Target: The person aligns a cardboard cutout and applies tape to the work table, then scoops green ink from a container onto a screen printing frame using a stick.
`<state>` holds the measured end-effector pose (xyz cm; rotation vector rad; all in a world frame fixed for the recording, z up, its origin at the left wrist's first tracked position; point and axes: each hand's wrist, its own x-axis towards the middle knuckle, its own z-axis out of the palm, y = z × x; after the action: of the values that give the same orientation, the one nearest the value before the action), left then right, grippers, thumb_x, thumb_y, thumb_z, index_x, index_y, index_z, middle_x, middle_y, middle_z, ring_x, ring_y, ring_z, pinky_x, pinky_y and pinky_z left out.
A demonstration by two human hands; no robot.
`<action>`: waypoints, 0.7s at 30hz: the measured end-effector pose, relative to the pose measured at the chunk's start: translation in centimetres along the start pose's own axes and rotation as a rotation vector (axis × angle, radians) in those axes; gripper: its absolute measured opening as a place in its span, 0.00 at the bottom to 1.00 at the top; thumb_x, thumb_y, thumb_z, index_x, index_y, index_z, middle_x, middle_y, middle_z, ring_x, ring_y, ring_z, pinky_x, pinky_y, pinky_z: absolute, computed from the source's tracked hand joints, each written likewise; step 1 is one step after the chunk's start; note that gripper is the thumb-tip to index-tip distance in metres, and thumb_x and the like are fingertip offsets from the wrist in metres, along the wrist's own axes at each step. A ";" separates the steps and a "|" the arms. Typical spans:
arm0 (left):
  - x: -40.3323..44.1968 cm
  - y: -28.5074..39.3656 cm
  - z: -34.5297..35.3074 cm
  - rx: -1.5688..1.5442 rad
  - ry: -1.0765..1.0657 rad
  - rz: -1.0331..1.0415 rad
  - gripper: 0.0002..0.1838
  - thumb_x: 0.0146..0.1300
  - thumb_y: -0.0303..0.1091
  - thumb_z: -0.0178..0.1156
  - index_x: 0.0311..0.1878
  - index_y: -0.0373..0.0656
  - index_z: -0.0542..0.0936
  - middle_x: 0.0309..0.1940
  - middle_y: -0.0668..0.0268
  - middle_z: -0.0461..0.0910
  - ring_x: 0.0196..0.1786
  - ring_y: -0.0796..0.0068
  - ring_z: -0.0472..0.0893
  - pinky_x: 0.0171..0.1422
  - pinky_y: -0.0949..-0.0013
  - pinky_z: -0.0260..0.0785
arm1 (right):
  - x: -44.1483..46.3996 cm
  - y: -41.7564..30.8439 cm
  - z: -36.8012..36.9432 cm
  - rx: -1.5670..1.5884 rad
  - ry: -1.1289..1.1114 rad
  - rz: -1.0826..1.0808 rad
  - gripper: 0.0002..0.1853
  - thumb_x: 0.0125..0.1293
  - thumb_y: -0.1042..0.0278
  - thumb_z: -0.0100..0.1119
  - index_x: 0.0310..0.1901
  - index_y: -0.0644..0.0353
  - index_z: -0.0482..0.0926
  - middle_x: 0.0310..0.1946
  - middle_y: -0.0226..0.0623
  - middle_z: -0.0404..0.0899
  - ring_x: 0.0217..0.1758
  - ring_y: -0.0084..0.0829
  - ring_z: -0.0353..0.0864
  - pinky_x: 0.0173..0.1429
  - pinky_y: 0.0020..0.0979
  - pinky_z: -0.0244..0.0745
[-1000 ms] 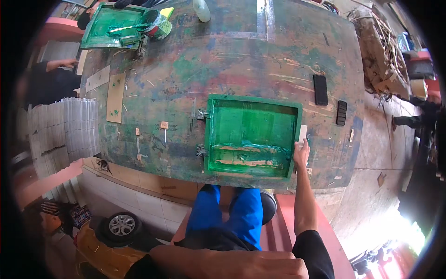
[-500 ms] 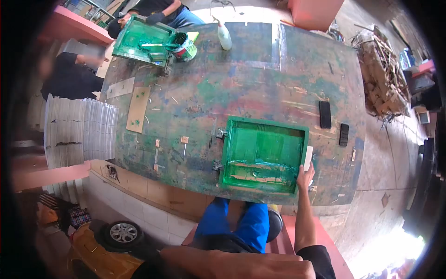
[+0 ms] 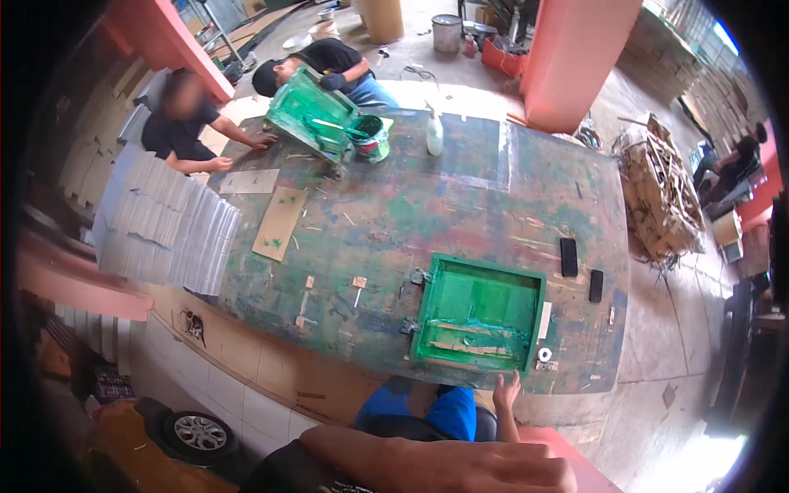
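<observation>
Just below the lower right corner of a green screen frame (image 3: 480,314), my right hand (image 3: 507,391) is at the table's near edge, fingers apart and holding nothing. Green paint lies along the lower part of the mesh, and two metal hinge clamps (image 3: 409,326) hold the frame's left side. My left hand (image 3: 526,472) is large and close to the camera at the bottom, its fingers curled; whatever may be inside them is hidden. Right of the frame are a white strip (image 3: 545,320) and a small white roll (image 3: 544,354).
Two phones (image 3: 569,257) (image 3: 596,286) lie at the right of the table (image 3: 394,246). At the far left, two people are beside another green frame (image 3: 308,111), a paint bucket (image 3: 371,141) and a spray bottle (image 3: 434,133). Stacked sheets (image 3: 168,226) stand left.
My right hand has let go of the frame's right side and drawn back to the near edge. The view has tilted up, showing more of the far side and both people.
</observation>
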<state>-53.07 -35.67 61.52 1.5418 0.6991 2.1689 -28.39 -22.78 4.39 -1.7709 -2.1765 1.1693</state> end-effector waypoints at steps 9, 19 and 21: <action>-3.5 6.3 -1.4 0.387 -0.185 0.190 0.18 0.54 0.25 0.67 0.49 0.42 0.78 0.43 0.57 0.79 0.41 0.61 0.80 0.41 0.63 0.71 | -4.4 0.7 1.5 -0.065 -0.119 -0.048 0.39 0.64 0.58 0.69 0.74 0.56 0.63 0.61 0.58 0.74 0.64 0.53 0.74 0.69 0.50 0.68; -20.0 2.8 -5.8 0.372 -0.409 -0.609 0.11 0.66 0.29 0.62 0.50 0.41 0.76 0.47 0.58 0.74 0.53 0.57 0.77 0.61 0.56 0.70 | -3.3 -1.7 2.5 -0.080 -0.241 -0.116 0.39 0.61 0.55 0.72 0.72 0.57 0.66 0.52 0.52 0.81 0.57 0.50 0.80 0.64 0.47 0.73; -25.6 1.3 -6.9 0.336 -0.456 -0.898 0.13 0.66 0.30 0.63 0.53 0.42 0.76 0.46 0.60 0.75 0.53 0.58 0.78 0.61 0.57 0.70 | -4.3 -3.4 2.5 -0.114 -0.242 -0.146 0.40 0.63 0.54 0.71 0.73 0.57 0.64 0.53 0.51 0.82 0.58 0.47 0.82 0.63 0.45 0.75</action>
<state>-51.42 -52.55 41.12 1.3922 1.3066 1.0429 -31.01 -27.90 6.31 -1.5476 -2.5072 1.3087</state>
